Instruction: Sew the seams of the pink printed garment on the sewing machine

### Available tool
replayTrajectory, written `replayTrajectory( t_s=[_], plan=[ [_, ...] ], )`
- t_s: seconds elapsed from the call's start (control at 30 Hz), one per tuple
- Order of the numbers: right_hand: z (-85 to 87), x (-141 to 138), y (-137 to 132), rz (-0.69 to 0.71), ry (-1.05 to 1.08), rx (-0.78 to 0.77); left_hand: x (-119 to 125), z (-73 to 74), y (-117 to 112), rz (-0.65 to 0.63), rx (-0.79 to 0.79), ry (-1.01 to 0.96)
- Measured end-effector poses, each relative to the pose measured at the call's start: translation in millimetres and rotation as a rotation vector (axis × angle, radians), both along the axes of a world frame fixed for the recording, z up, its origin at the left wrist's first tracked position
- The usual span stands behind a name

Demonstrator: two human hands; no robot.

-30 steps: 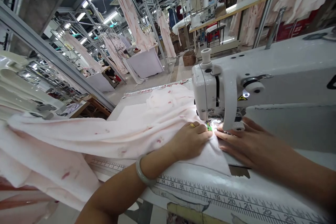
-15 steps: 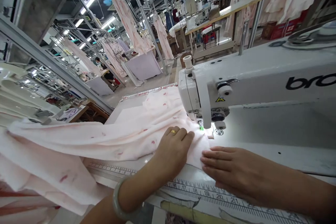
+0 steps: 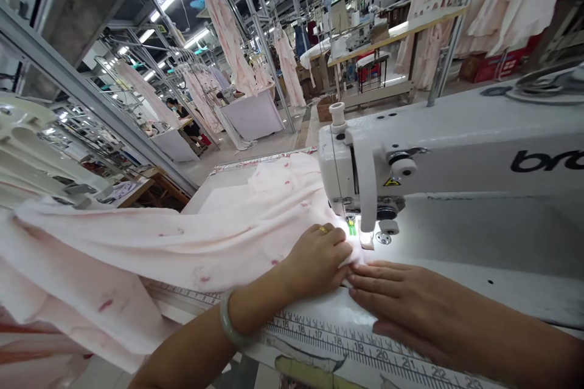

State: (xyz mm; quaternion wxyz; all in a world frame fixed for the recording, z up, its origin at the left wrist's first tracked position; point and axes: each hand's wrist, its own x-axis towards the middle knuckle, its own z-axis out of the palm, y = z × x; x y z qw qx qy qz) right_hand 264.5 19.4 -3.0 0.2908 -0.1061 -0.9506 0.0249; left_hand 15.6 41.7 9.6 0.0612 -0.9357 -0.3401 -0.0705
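Observation:
Pale pink fabric (image 3: 228,237) with small reddish marks stretches across the sewing table from the left up to the needle area of a white sewing machine (image 3: 447,152). My left hand (image 3: 317,261), with a ring and a bangle, is closed on the fabric's front edge, just before the green-marked presser foot (image 3: 351,226). Fingers straight and together, my right hand (image 3: 401,295) lies flat on the machine bed. Its fingertips touch the fabric edge beside my left hand. The fabric under my left fingers is hidden.
A printed ruler strip (image 3: 337,337) runs along the table's front edge, which is worn and peeling. A grey metal post (image 3: 114,115) slants across the left. Behind are hanging pink garments (image 3: 225,30), a wooden-edged worktable (image 3: 396,36) and a seated person (image 3: 182,115).
My left hand has moved right, drawing the fabric edge together near the presser foot, and now meets my right fingertips. My right hand stays nearly in place. The view has shifted slightly.

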Motion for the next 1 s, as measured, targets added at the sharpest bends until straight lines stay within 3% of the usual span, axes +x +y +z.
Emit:
replayTrajectory(
  t_s=[0.23, 0.4, 0.53, 0.73, 1.0],
  plan=[
    [8.8, 2.6, 9.1, -0.038, -0.009, 0.084, -3.1, -6.4, 3.3, 0.029, 0.035, -0.08],
    [-0.1, 6.7, 15.8, -0.013, 0.012, 0.045, -7.1, -8.7, -1.5, 0.016, 0.002, -0.237],
    [-1.7, 6.3, 20.9, -0.071, 0.044, -0.049, -1.3, -8.9, -1.3, 0.01, -0.02, -0.325],
    [-0.4, 4.3, 17.1, -0.123, -0.018, -0.206, 1.9, -8.8, -5.9, -0.039, -0.076, -0.237],
    [-4.9, 2.5, 16.0, -0.107, -0.013, -0.244, 7.5, -9.3, -5.5, -0.014, -0.073, -0.171]
  ],
)
